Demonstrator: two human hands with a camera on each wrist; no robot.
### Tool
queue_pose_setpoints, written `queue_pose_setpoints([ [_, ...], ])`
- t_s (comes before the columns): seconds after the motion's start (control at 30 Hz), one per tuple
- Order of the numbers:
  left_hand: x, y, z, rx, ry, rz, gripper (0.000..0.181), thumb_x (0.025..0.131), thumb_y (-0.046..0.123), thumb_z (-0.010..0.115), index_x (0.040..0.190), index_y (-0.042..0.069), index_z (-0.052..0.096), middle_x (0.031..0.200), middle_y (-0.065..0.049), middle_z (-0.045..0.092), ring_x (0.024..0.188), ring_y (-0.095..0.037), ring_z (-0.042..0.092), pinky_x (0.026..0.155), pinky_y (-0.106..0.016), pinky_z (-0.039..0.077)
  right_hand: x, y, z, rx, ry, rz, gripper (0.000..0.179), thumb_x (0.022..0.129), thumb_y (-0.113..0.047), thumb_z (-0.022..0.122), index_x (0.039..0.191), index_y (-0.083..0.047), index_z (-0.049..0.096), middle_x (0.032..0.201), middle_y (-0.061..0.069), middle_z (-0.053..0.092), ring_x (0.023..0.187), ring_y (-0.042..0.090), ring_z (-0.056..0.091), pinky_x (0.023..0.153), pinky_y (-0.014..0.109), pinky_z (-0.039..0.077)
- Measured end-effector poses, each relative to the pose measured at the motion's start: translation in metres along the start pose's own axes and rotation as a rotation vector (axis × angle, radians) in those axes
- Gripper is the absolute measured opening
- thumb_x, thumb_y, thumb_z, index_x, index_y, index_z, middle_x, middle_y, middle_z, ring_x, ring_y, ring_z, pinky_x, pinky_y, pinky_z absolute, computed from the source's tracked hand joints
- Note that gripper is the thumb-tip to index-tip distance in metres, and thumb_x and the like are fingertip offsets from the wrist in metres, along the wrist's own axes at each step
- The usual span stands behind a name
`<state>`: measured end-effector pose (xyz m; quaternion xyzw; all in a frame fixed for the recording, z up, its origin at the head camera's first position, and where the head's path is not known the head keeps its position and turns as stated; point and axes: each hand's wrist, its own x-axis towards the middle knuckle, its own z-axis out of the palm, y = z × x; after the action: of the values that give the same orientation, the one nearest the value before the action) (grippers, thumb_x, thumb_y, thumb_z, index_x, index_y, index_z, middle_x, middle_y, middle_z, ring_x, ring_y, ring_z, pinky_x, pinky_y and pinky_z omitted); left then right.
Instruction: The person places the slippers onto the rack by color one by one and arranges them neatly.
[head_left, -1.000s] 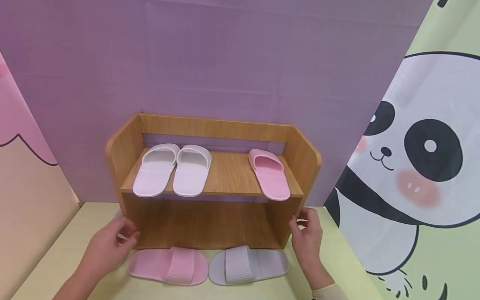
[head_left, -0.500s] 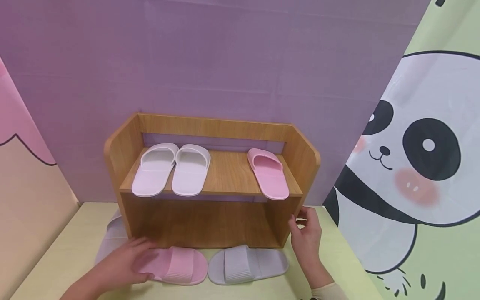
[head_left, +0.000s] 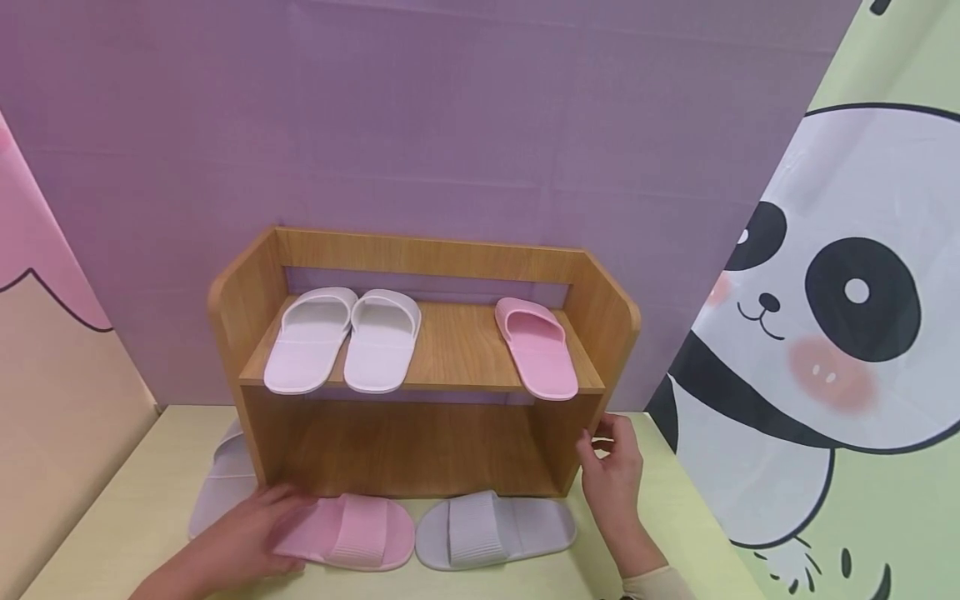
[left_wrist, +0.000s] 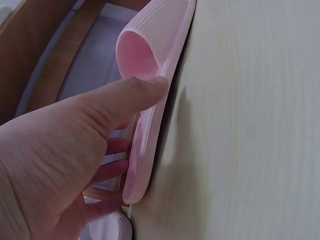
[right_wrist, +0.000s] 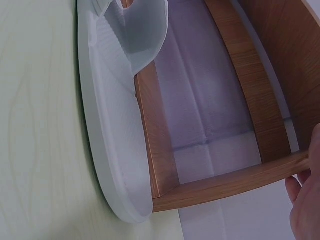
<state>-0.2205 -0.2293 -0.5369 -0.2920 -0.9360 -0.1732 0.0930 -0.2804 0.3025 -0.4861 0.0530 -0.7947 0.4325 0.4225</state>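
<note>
My left hand (head_left: 247, 533) is at the heel end of a pink slipper (head_left: 360, 531) lying sideways before the wooden shoe rack (head_left: 431, 258). In the left wrist view its thumb lies on the near edge of the pink slipper (left_wrist: 150, 125), with the fingers on the far side. The right hand (head_left: 613, 467) pinches the front edge of the rack's right side panel (right_wrist: 240, 182). Beside the pink slipper lies a grey slipper (head_left: 532, 527), toe to toe with it. On the upper shelf sit two white slippers (head_left: 306, 358) and one pink slipper (head_left: 551, 367).
Another grey slipper (head_left: 221, 483) lies left of the rack, partly hidden by the rack and my left hand. A purple cloth (head_left: 450, 125) hangs behind. Panda-printed wall cloth (head_left: 825, 400) stands at the right of the pale wooden table (head_left: 97, 517).
My left hand has come from the rack's left side down and right onto the heel of the front pink slipper, uncovering the grey slipper at the left. The right hand has stayed put.
</note>
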Motion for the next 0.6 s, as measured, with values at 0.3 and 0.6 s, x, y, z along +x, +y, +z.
queue_pose_setpoints([
  [0.3, -0.0016, -0.0022, -0.0005, 0.005, 0.035, 0.026, 0.067, 0.071, 0.038, 0.101, 0.128, 0.014, 0.078, 0.134, -0.002, 0.064, 0.120, -0.029, 0.063, 0.102, -0.049, 0.059, -0.0003, -0.0003, 0.0001, -0.010, -0.010, 0.016, 0.026, 0.096, 0.011, 0.072, 0.119, 0.002, 0.064, 0.113, 0.011, 0.069, 0.097, 0.006, 0.064, 0.078, 0.014, 0.054],
  [0.6, -0.0076, -0.0085, -0.0025, -0.001, 0.003, 0.033, 0.069, 0.072, 0.036, 0.101, 0.132, 0.014, 0.077, 0.132, -0.002, 0.066, 0.121, -0.032, 0.062, 0.101, -0.049, 0.058, -0.0002, -0.0003, 0.0002, -0.019, -0.003, 0.005, 0.026, 0.095, 0.011, 0.071, 0.119, 0.001, 0.064, 0.112, 0.011, 0.070, 0.096, 0.015, 0.067, 0.078, 0.010, 0.051],
])
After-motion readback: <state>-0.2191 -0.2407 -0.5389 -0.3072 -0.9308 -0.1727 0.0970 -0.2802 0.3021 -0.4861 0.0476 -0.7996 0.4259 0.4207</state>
